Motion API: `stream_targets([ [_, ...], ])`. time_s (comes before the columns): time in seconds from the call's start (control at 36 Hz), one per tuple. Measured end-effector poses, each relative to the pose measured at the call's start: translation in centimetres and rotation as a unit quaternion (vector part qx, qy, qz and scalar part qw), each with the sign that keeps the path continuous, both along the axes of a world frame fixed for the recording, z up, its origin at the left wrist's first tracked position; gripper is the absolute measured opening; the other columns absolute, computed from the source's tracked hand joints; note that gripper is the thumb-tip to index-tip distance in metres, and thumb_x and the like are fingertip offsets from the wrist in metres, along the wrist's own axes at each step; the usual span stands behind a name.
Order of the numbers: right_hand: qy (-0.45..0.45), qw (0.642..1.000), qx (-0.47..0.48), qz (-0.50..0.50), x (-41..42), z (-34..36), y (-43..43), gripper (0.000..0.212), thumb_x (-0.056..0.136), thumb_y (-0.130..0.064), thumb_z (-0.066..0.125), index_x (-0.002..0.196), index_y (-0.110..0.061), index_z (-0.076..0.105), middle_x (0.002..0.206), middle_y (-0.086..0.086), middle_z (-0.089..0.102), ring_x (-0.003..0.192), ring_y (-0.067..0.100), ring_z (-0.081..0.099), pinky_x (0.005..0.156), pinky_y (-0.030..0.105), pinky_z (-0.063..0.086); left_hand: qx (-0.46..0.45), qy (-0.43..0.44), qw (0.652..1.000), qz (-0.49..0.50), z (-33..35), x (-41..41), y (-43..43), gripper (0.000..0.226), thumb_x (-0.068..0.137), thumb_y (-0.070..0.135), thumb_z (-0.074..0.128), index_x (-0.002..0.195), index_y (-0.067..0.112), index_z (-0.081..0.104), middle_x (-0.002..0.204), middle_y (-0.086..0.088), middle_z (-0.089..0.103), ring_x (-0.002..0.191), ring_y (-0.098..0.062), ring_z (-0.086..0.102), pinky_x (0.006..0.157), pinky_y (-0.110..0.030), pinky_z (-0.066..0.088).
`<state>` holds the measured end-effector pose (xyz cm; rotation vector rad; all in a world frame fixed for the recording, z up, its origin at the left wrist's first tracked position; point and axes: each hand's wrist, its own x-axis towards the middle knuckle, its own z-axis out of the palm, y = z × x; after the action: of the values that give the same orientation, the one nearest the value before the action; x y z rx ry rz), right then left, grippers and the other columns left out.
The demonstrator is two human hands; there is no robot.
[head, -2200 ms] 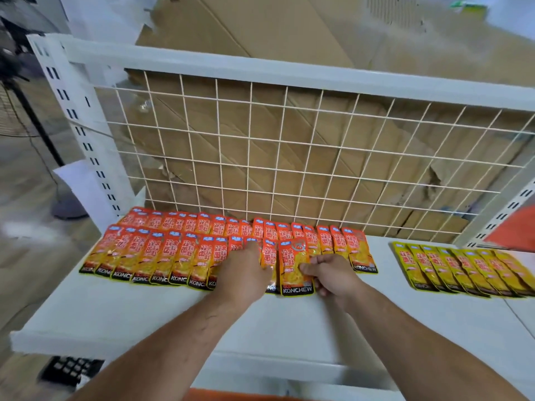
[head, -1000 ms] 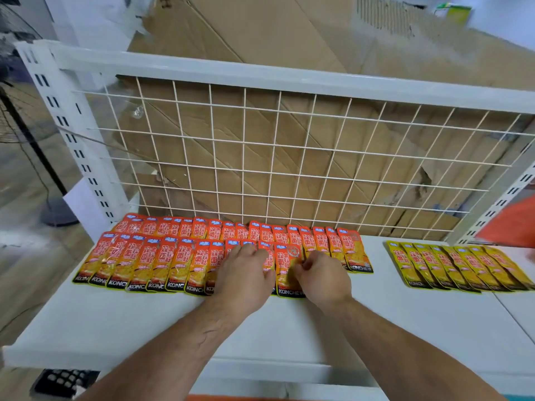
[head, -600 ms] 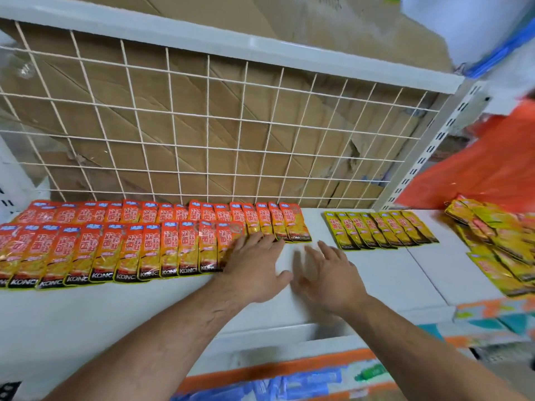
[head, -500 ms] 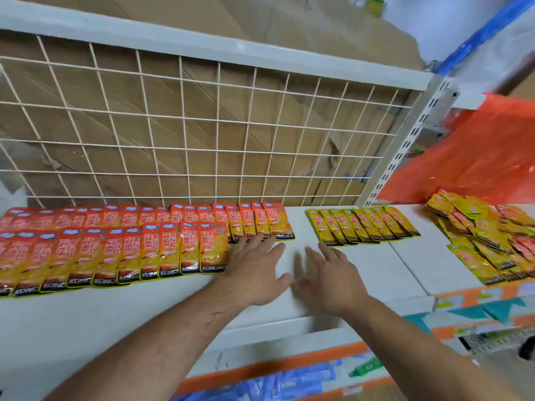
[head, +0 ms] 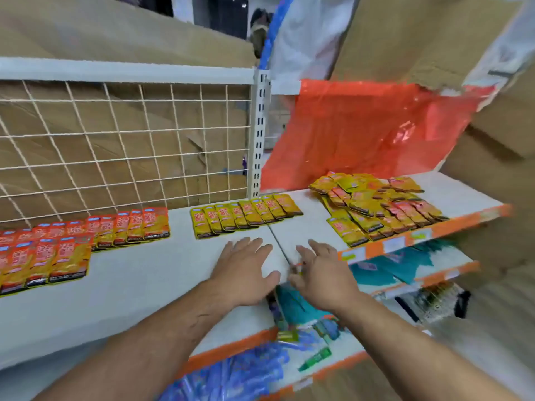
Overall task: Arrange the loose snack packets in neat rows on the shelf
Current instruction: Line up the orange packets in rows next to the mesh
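Note:
Two overlapping rows of orange snack packets [head: 58, 244] lie at the left of the white shelf [head: 150, 273]. A neat row of yellow packets [head: 243, 214] lies further right, by the upright post. A loose heap of yellow and orange packets [head: 376, 205] sits on the adjoining shelf at the right. My left hand [head: 246, 270] is flat with spread fingers over bare shelf, holding nothing. My right hand [head: 321, 273] hovers beside it with straight fingers over the shelf's front edge, empty, pointing toward the heap.
A white wire grid [head: 124, 146] backs the left shelf, cardboard behind it. A red plastic bag [head: 362, 131] stands behind the heap. Lower shelves hold teal packets [head: 385, 267] and blue ones [head: 237, 371]. An orange price strip [head: 419, 234] edges the right shelf.
Both hands left the orange rows and moved right across the bare shelf. The view swung right, bringing the loose heap and red bag fully into sight.

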<state>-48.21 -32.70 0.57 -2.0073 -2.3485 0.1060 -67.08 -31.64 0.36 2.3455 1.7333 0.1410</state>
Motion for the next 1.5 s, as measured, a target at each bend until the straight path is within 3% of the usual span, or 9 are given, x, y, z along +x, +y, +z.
stream_targets([
  [0.22, 0.028, 0.999, -0.005, -0.040, 9.8, 0.6, -0.1, 0.074, 0.091, -0.062, 0.049, 0.153, -0.028, 0.029, 0.160, 0.001, 0.026, 0.145, 0.025, 0.022, 0.114, 0.043, 0.031, -0.008, 0.018, 0.999, -0.042, 0.5, 9.7, 1.4, 0.067, 0.094, 0.057, 0.038, 0.154, 0.030, 0.022, 0.163, 0.005, 0.016, 0.150, -0.020, 0.009, 0.121, -0.043, 0.006],
  [0.53, 0.049, 0.995, 0.011, -0.086, 17.2, 0.1, 5.4, 0.068, 0.092, -0.057, 0.051, 0.150, -0.026, 0.037, 0.157, 0.001, 0.033, 0.144, 0.023, 0.025, 0.116, 0.037, 0.025, 0.040, -0.002, 0.994, -0.105, -0.4, 18.3, 9.3, 0.065, 0.094, 0.058, 0.038, 0.151, 0.029, 0.029, 0.159, 0.003, 0.027, 0.147, -0.022, 0.019, 0.120, -0.042, 0.010],
  [0.67, 0.053, 0.991, 0.016, -0.122, 19.6, 0.2, 9.6, 0.064, 0.091, -0.054, 0.055, 0.146, -0.023, 0.045, 0.151, 0.001, 0.042, 0.138, 0.025, 0.034, 0.114, 0.036, 0.028, 0.087, -0.026, 0.988, -0.126, -0.5, 21.1, 14.2, 0.082, 0.078, 0.062, 0.013, 0.139, 0.021, 0.050, 0.139, -0.002, 0.054, 0.131, -0.025, 0.043, 0.111, -0.037, 0.029],
  [0.78, 0.092, 0.983, 0.012, -0.160, 21.0, 0.0, 13.0, 0.054, 0.089, -0.050, 0.057, 0.134, -0.020, 0.057, 0.128, 0.005, 0.060, 0.123, 0.030, 0.051, 0.099, 0.040, 0.045, 0.102, -0.040, 0.987, -0.121, -0.9, 22.7, 18.0, 0.075, 0.080, 0.054, 0.013, 0.128, 0.017, 0.058, 0.124, -0.004, 0.063, 0.117, -0.027, 0.051, 0.100, -0.037, 0.041],
  [0.94, 0.248, 0.938, 0.002, -0.241, 22.2, -0.3, 17.4, 0.023, 0.089, -0.038, 0.066, 0.100, -0.019, 0.063, 0.085, 0.000, 0.065, 0.084, 0.024, 0.063, 0.066, 0.031, 0.044, 0.098, -0.058, 0.990, -0.087, -1.0, 24.7, 22.0, 0.038, 0.096, 0.037, 0.043, 0.124, 0.018, 0.059, 0.118, -0.004, 0.063, 0.115, -0.027, 0.049, 0.094, -0.037, 0.043],
  [1.08, 0.378, 0.879, -0.013, -0.289, 23.7, -1.3, 20.5, 0.021, 0.085, -0.032, 0.073, 0.095, -0.015, 0.064, 0.077, -0.003, 0.064, 0.077, 0.022, 0.062, 0.069, 0.034, 0.047, 0.092, -0.056, 0.992, -0.066, -1.0, 26.6, 24.2, 0.035, 0.095, 0.039, 0.047, 0.118, 0.017, 0.061, 0.114, -0.006, 0.063, 0.112, -0.028, 0.050, 0.093, -0.037, 0.041],
  [1.31, 0.464, 0.825, -0.057, -0.318, 25.1, -2.1, 23.8, 0.031, 0.072, -0.024, 0.077, 0.072, -0.021, 0.046, 0.070, 0.009, 0.061, 0.061, 0.025, 0.057, 0.060, 0.040, 0.044, 0.054, -0.012, 0.998, 0.022, -0.5, 29.8, 25.3, 0.051, 0.085, 0.054, 0.060, 0.118, 0.016, 0.054, 0.113, -0.012, 0.061, 0.115, -0.032, 0.050, 0.089, -0.039, 0.045],
  [1.42, 0.517, 0.792, -0.110, -0.305, 25.6, -1.6, 24.5, 0.034, 0.075, -0.012, 0.076, 0.078, -0.019, 0.042, 0.058, 0.014, 0.052, 0.035, 0.016, 0.037, 0.043, 0.027, 0.027, 0.034, -0.001, 0.998, 0.056, -0.1, 31.2, 25.3, 0.057, 0.079, 0.049, 0.071, 0.119, 0.015, 0.049, 0.114, -0.014, 0.059, 0.110, -0.033, 0.056, 0.084, -0.039, 0.047],
  [1.5, 0.534, 0.783, -0.142, -0.286, 26.4, -1.8, 24.5, 0.034, 0.075, -0.004, 0.075, 0.078, -0.016, 0.043, 0.056, 0.013, 0.048, 0.038, 0.015, 0.034, 0.042, 0.023, 0.024, 0.016, -0.013, 0.997, 0.078, 0.0, 32.3, 25.0, 0.062, 0.076, 0.048, 0.075, 0.117, 0.011, 0.048, 0.114, -0.015, 0.057, 0.107, -0.034, 0.058, 0.080, -0.039, 0.047],
])
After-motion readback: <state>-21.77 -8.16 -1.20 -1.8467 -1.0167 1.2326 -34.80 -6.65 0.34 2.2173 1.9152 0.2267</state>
